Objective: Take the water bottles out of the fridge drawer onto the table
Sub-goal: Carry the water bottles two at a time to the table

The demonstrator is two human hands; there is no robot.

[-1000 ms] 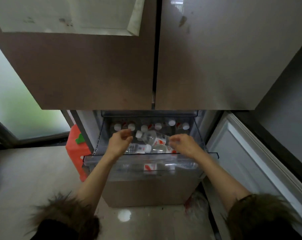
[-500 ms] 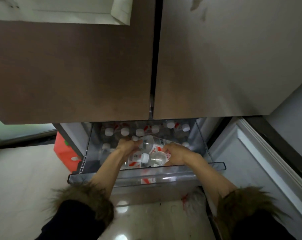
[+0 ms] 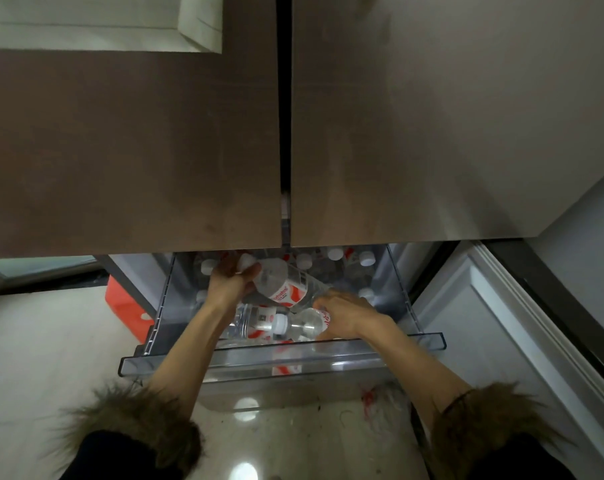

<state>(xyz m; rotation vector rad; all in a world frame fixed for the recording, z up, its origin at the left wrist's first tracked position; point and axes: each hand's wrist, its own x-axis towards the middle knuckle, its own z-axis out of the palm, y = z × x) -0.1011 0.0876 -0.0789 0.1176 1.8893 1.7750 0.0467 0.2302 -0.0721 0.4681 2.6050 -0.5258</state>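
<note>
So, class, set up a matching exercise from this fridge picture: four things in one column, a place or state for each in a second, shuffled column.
Things:
1. left hand
2. right hand
3. clear plastic fridge drawer
4. brown upper fridge doors

States:
A. closed
B. pulled out, full of bottles
C. grips the cap end of a tilted clear water bottle
D. holds a lying red-labelled bottle

Pairs: 1-C, 2-D, 3-B, 4-A

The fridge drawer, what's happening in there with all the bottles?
A person is reaching into the open fridge drawer with both hands. The left hand grips the top water bottle near its neck, and the right hand holds another bottle lying below. More capped bottles stand at the back. None are out yet.
</note>
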